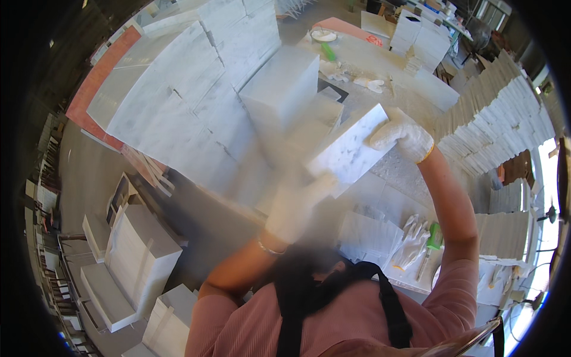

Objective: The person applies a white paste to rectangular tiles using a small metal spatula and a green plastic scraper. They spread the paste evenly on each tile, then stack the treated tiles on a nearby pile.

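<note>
Two gloved hands [399, 135] [295, 205] gripping veined marble slab [348, 149]

From my seat I see a pale, dusty desk [410, 172] running from the frame's centre toward the upper right. On it lie a spare pair of white work gloves [410, 241] at lower centre-right, with a green-handled tool [430, 247] just beside them. Toward the top sit a round white bowl [323, 35], a green tube [328, 52] near it, and crumpled white rags [369, 83]. A large white marble block [282, 83] stands at upper centre.
</note>
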A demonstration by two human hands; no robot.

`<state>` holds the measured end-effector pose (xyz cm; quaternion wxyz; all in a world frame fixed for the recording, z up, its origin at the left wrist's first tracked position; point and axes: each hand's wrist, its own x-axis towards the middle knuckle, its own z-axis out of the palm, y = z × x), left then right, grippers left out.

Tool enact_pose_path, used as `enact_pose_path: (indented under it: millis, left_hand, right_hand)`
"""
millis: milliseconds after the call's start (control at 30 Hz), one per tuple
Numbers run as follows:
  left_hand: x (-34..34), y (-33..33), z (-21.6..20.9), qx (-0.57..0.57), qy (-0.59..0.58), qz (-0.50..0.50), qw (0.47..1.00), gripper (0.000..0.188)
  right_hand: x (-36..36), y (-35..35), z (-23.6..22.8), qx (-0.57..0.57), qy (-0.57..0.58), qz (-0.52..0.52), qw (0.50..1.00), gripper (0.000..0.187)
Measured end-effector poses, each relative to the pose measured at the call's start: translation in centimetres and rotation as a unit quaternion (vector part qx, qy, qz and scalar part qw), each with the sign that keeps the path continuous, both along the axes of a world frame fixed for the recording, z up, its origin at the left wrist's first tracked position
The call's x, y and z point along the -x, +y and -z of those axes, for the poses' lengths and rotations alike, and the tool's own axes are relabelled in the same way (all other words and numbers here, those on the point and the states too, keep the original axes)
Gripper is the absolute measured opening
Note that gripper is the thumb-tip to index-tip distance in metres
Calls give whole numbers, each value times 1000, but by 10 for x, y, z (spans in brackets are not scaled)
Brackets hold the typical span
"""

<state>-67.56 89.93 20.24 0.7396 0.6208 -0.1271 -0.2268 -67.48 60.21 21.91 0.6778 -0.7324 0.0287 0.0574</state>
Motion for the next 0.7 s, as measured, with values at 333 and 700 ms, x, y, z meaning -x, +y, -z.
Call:
enact_pose_path:
  millis: [333,700]
  left_hand:
    - [-27,9,3,89,155,9,984,31]
    - [-24,39,-5,-90,-21,15,996,21]
  right_hand:
    - [-125,-34,20,27,1,-108,994,55]
    - [-128,1,-15,71,101,-62,990,32]
